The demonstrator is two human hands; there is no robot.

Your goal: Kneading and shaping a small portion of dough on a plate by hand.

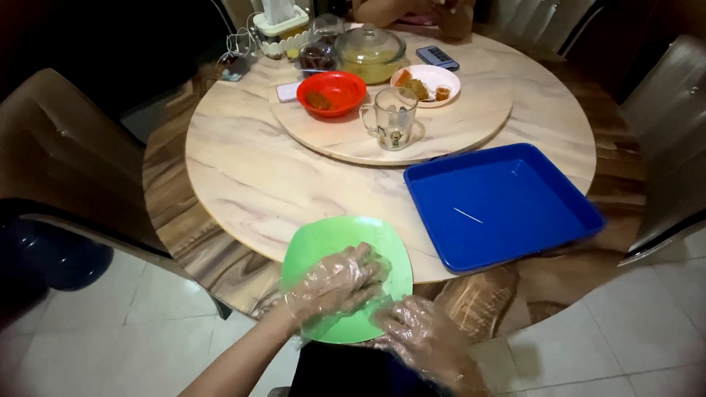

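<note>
A green square plate (331,239) sits at the near edge of the round marble-look table (243,176). My left hand (334,285), in a clear plastic glove, lies on the plate with fingers curled, pressing on something hidden under them. My right hand (423,338), also gloved, rests at the plate's near right corner, fingers bent; what it holds cannot be made out.
A blue square tray (500,202) lies empty to the right. On the turntable (456,125) stand a glass mug (393,117), a red bowl (332,92), a white plate of food (430,81) and a lidded glass dish (370,51). Chairs flank both sides. Another person sits opposite.
</note>
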